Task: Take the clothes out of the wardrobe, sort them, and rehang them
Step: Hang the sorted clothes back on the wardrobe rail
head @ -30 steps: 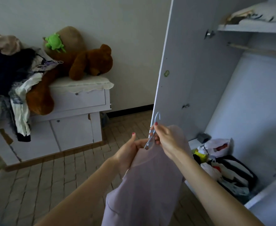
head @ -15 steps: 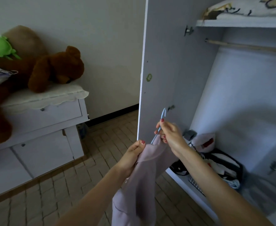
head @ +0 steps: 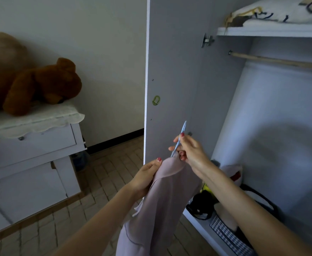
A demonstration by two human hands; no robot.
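Note:
A pale pink garment [head: 157, 204] hangs from a light blue hanger [head: 179, 140] in front of the open wardrobe. My right hand [head: 190, 151] grips the hanger's neck just below its hook. My left hand [head: 145, 177] pinches the garment's shoulder on the left side. The wardrobe's wooden rail [head: 277, 60] is bare, up and to the right of the hanger. The hanger's arms are hidden inside the fabric.
The white wardrobe door [head: 171, 74] stands open just behind my hands. Bags [head: 225, 230] lie on the wardrobe floor; folded things sit on its top shelf [head: 269, 31]. A white dresser [head: 31, 163] with a brown teddy bear [head: 42, 85] stands at left. Tiled floor lies between.
My view has swung right, toward the wardrobe; the rail shows more fully. Both hands have risen a little with the garment and hanger, keeping the same grips.

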